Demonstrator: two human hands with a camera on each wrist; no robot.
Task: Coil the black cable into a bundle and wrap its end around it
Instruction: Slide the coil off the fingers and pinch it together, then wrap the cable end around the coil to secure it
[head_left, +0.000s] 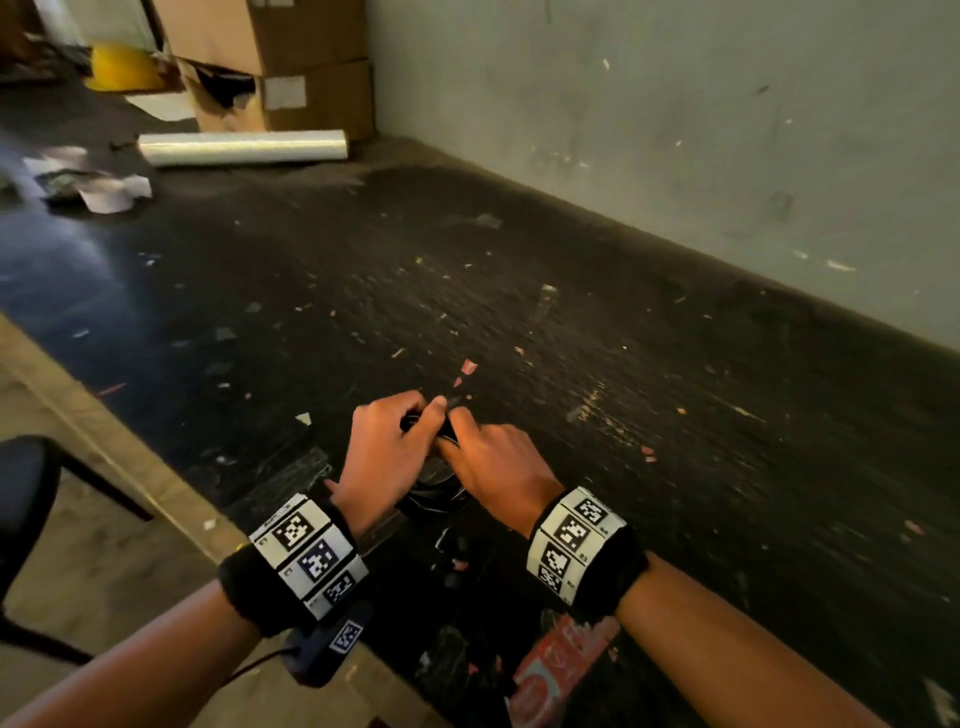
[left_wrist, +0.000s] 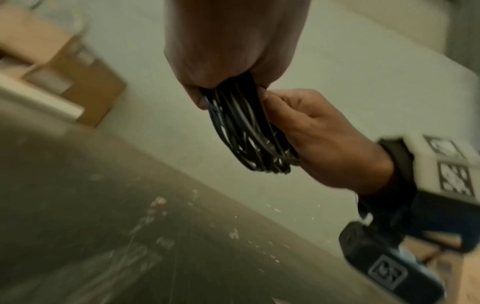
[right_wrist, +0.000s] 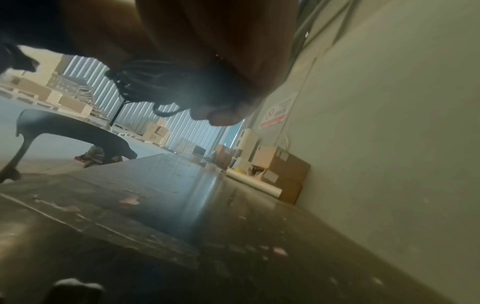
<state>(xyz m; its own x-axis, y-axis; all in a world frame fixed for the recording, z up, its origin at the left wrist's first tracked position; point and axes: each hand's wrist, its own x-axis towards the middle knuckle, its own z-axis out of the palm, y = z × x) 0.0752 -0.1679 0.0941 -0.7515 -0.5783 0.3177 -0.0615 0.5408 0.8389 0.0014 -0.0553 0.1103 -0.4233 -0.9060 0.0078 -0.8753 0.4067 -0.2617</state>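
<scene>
The black cable (left_wrist: 246, 127) is gathered into a bundle of several loops and held just above the dark worktable (head_left: 571, 322). My left hand (head_left: 423, 413) grips the top of the bundle, fingers curled round it. My right hand (head_left: 457, 434) meets it from the right and pinches the loops beside the left fingers. In the head view only a dark piece of the cable (head_left: 431, 493) shows beneath and between the hands. In the right wrist view the loops (right_wrist: 145, 82) hang under my right palm (right_wrist: 207, 51). Where the cable's end is, I cannot tell.
A roll of clear film (head_left: 244, 147) lies at the far left of the table before stacked cardboard boxes (head_left: 270, 62). Crumpled paper scraps (head_left: 104, 187) lie far left. A grey wall (head_left: 675, 130) borders the table's right side. A dark chair (head_left: 26, 478) stands left of the table edge.
</scene>
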